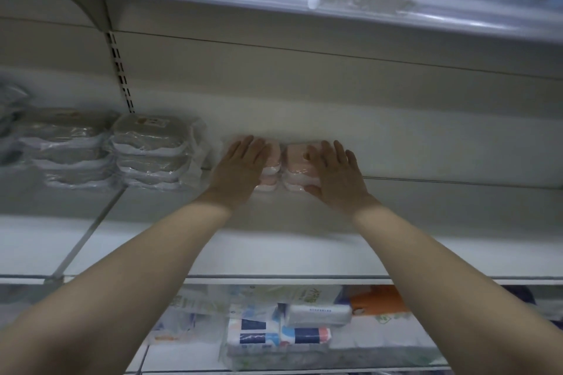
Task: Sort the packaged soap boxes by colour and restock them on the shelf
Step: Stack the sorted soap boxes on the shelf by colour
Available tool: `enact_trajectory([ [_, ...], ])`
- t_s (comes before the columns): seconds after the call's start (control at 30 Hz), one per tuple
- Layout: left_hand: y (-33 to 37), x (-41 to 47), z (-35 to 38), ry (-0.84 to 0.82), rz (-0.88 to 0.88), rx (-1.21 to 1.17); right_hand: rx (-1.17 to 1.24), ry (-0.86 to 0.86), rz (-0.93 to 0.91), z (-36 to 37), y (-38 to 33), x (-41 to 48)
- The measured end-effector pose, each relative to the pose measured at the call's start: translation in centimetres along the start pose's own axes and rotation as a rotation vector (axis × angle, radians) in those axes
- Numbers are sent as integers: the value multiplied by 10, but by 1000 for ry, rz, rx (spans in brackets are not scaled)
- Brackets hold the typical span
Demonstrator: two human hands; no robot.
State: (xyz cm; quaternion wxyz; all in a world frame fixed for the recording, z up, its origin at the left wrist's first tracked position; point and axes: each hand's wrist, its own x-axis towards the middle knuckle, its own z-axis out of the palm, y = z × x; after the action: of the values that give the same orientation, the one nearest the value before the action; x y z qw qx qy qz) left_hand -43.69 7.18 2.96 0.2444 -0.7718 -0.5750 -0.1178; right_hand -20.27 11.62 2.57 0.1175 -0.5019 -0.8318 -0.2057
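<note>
From the head camera, both bare arms reach up to a white shelf (426, 210). Two short stacks of pink soap boxes (295, 168) stand side by side on it, touching or nearly so, well back toward the rear panel. The left hand (243, 169) lies flat over the left stack, fingers straight and together, pressing rather than clasping. The right hand (336, 178) rests on the right stack with fingers spread and extended over its top and far side, and the thumb against the lower front edge (no curled grasp that I can make out). Left of the pink stacks stand taller stacks of grey soap boxes (149, 148) in clear wrap, a small gap between the two colours. Below, a lower shelf holds wrapped tissue packs (283, 333). The picture is somewhat blurred.
</note>
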Motion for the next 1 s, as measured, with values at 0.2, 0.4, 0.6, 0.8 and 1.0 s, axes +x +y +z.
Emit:
enact_trajectory([
  [0.2, 37, -28, -26, 80, -22, -79, 68, 104, -69, -25, 7, -35],
  [0.4, 93, -79, -61, 135, -66, -106, 80, 185, -119, -46, 15, -108],
  [0.6, 157, -143, -60, 144, -81, -169, 166, 213, -121, -47, 20, -203],
  [0.8, 227, -224, -23, 100, -125, -301, 257, 127, -164, -7, 20, -308],
  [1.0, 294, -323, 60, -261, -190, -465, 337, -143, -139, 90, -1, -418],
])
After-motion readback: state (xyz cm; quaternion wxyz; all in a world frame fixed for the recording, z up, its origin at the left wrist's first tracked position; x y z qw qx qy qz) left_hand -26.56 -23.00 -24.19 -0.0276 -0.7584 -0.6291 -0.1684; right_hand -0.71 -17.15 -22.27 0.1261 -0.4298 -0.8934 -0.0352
